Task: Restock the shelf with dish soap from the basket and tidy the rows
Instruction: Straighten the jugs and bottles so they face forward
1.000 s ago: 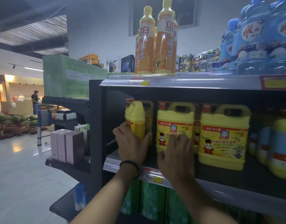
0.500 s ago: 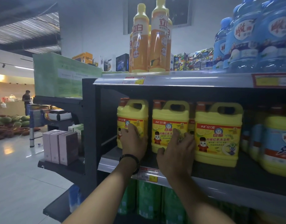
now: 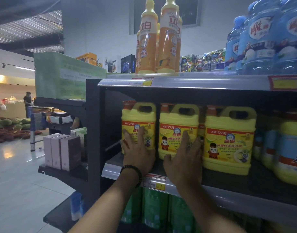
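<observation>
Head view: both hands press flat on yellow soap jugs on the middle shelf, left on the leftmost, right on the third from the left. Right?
No: the head view shows the right hand on the second jug from the left, not the third. The left hand is on the leftmost jug, both flat, on the middle shelf.

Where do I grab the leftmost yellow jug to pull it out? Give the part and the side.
Hook the loop handle on top of the leftmost yellow jug, coming in from the front. The jug stands upright, label forward, the handle's opening is in view, and the middle jug stands close on its right. The left hand lies flat on its label.
</observation>
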Demonstrator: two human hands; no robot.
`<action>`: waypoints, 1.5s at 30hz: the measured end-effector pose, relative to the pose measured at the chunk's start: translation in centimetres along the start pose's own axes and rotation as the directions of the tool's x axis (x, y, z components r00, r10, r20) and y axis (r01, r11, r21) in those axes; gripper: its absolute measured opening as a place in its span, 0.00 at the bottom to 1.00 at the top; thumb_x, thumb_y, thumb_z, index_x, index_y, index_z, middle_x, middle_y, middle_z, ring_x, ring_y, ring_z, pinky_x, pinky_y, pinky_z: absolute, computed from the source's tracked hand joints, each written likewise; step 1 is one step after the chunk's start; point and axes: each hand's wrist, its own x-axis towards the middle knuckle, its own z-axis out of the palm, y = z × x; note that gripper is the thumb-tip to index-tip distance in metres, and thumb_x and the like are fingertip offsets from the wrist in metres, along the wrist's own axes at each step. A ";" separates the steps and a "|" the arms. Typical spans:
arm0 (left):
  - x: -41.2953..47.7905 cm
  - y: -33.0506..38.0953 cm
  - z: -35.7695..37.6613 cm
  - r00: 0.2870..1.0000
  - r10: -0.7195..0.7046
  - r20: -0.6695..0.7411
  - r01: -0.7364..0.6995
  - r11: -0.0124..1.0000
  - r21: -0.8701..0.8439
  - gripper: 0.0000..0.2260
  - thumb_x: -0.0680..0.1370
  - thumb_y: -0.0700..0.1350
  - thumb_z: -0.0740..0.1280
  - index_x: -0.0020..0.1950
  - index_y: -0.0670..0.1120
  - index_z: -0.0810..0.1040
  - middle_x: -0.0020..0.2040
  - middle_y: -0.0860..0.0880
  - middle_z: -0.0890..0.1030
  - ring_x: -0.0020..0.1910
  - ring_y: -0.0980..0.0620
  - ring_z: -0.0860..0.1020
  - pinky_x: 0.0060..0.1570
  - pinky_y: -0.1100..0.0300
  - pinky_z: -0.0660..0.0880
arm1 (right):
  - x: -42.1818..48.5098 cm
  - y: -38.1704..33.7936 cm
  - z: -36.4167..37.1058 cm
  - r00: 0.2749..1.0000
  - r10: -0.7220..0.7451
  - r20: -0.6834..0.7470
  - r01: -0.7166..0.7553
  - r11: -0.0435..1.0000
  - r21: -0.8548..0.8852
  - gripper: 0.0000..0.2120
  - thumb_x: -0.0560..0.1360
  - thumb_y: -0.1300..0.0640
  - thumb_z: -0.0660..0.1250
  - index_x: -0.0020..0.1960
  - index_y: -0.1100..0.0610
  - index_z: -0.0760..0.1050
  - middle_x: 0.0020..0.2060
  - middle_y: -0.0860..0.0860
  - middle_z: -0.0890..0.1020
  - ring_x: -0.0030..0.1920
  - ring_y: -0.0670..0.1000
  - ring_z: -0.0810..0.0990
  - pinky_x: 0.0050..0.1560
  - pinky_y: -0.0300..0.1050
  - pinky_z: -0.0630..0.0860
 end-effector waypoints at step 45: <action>-1.0 4.8 2.2 0.992 -0.122 -0.028 0.119 0.988 -0.100 0.54 0.74 0.72 0.67 0.83 0.56 0.32 0.80 0.32 0.28 0.80 0.25 0.35 0.74 0.26 0.59 | 5.1 12.3 -8.6 0.952 0.249 0.176 -0.270 0.957 0.105 0.35 0.76 0.44 0.77 0.70 0.57 0.61 0.66 0.61 0.79 0.64 0.65 0.80 0.61 0.59 0.80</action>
